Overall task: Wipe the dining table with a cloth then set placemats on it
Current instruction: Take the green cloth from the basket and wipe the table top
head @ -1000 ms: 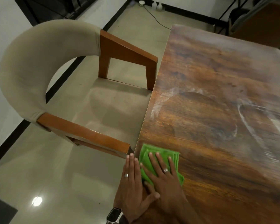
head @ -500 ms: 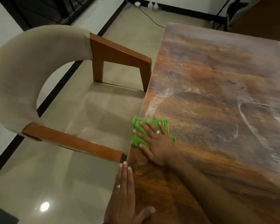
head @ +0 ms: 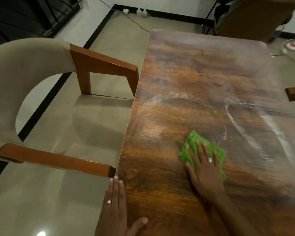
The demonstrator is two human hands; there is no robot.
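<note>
Right hand (head: pixel 205 169): flat, fingers spread, pressing down on the green cloth (head: pixel 193 147).
Green cloth: folded, under the right fingers, on the wooden dining table (head: pixel 186 79).
Left hand (head: pixel 115 208): flat, fingers together, on the table edge, left of the cloth.
White smears (head: pixel 255 133): right of the cloth, maybe wet streaks.
Armchair (head: pixel 46 106): just beside the table, left of both hands.

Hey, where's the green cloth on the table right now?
In the head view the green cloth lies flat on the wooden table, lower centre, under the right hand, beside the whitish wipe streaks.
</note>
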